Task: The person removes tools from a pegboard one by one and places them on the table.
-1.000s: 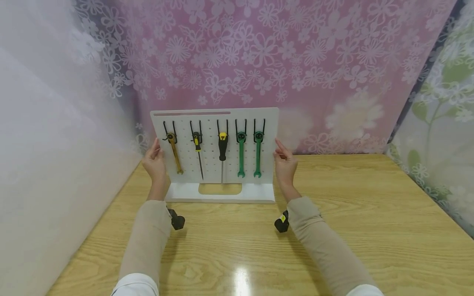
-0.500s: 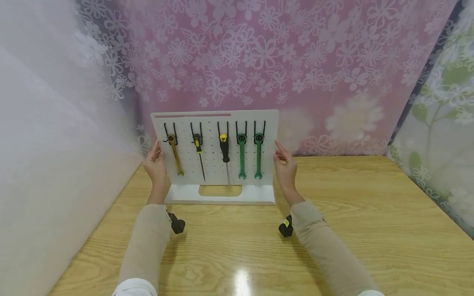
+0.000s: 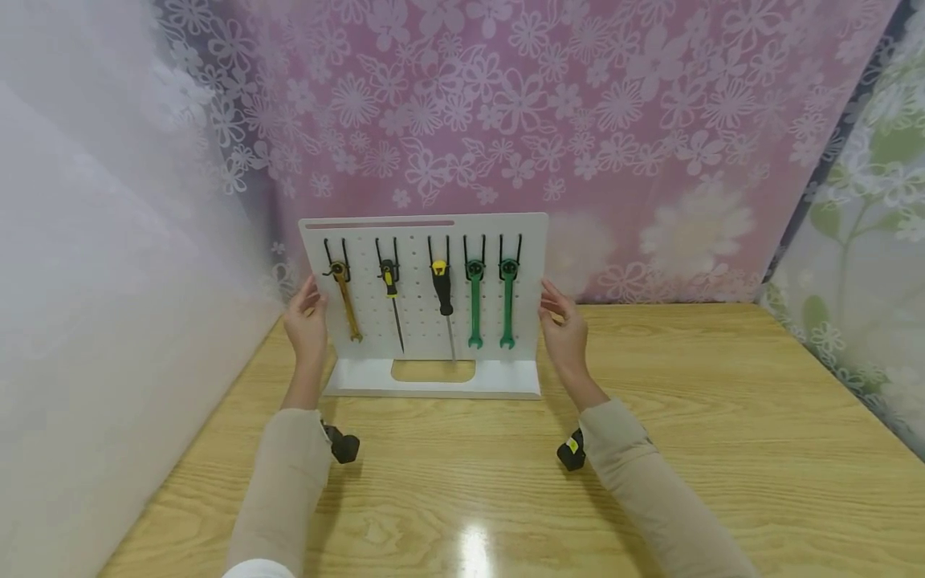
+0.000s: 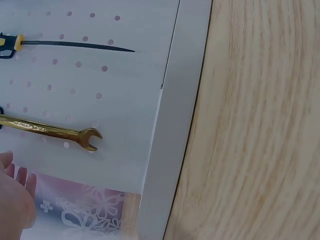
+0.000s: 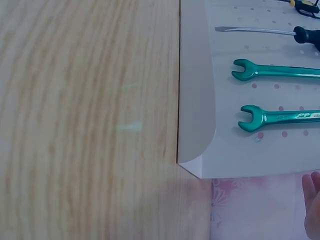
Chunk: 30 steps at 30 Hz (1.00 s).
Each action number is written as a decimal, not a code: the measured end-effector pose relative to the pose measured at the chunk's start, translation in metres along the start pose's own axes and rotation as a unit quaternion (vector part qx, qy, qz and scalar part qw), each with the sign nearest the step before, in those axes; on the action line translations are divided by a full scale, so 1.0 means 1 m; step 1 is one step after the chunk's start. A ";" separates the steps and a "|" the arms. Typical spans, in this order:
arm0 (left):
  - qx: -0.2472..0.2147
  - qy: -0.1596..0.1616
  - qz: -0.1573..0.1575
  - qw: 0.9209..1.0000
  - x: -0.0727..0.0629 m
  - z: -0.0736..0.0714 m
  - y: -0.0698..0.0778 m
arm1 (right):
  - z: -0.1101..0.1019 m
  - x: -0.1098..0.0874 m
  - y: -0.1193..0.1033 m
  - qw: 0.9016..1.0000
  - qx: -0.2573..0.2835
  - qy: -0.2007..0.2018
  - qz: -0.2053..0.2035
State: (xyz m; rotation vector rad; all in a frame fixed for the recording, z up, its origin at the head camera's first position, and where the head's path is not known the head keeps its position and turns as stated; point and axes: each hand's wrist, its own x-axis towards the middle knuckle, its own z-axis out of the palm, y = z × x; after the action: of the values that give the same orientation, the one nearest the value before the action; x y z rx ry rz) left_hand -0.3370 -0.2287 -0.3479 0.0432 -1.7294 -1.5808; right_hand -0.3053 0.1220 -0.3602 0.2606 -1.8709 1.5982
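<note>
A white pegboard stand (image 3: 419, 329) stands upright on the table with tools hanging from black hooks. From left to right hang a gold wrench (image 3: 347, 305), a small black-and-yellow screwdriver (image 3: 391, 282), a larger black-handled screwdriver (image 3: 442, 291) tilted slightly, and two green wrenches (image 3: 474, 309). My left hand (image 3: 307, 321) is at the board's left edge, fingers relaxed. At the right edge is my right hand (image 3: 565, 333), its fingers fairly straight. Both wrist views show only part of each hand, so contact with the board is hard to tell.
The wooden table (image 3: 448, 466) extends in front and to the right. A pink flowered curtain (image 3: 491, 104) hangs behind, with a pale sheet (image 3: 130, 281) on the left and a flowered one (image 3: 860, 225) on the right.
The larger black-handled screwdriver has swung from nearly vertical to a tilt, its tip toward the right. My right wrist has drawn back and slightly right; both forearms sit a little lower.
</note>
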 end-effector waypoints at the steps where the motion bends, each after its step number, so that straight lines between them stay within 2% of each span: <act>1: 0.005 -0.001 -0.007 1.000 0.000 -0.002 -0.002 | 0.000 -0.001 -0.001 1.000 -0.004 0.012 -0.001; 5: 0.008 -0.006 -0.021 1.000 0.000 -0.008 -0.004 | 0.001 -0.006 -0.009 0.999 -0.012 0.049 -0.019; 9: -0.001 -0.015 -0.027 1.000 -0.004 -0.011 0.003 | 0.005 -0.011 -0.019 0.998 0.014 0.036 -0.042; 15: 0.001 -0.054 -0.055 0.997 -0.012 -0.007 0.015 | 0.024 -0.021 -0.035 0.995 0.059 -0.034 -0.077; 20: 0.011 -0.078 -0.076 0.994 -0.007 0.000 -0.003 | 0.049 -0.031 -0.042 0.986 0.082 -0.112 -0.095; 22: 0.018 -0.083 -0.075 0.994 -0.005 0.002 -0.012 | 0.062 -0.035 -0.037 0.981 0.093 -0.145 -0.089; 26: 0.034 -0.094 -0.070 0.992 -0.007 0.006 -0.017 | 0.088 -0.041 -0.025 0.975 0.089 -0.196 -0.055; 30: 0.040 -0.091 -0.063 0.993 -0.007 0.008 -0.021 | 0.108 -0.046 -0.025 0.971 0.070 -0.228 -0.027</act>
State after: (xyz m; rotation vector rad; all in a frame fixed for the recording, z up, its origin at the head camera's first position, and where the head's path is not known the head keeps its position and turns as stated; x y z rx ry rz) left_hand -0.3459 -0.2236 -0.3684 0.0497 -1.9636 -1.6479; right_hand -0.2937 0.0025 -0.3714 0.7931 -2.0587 1.7414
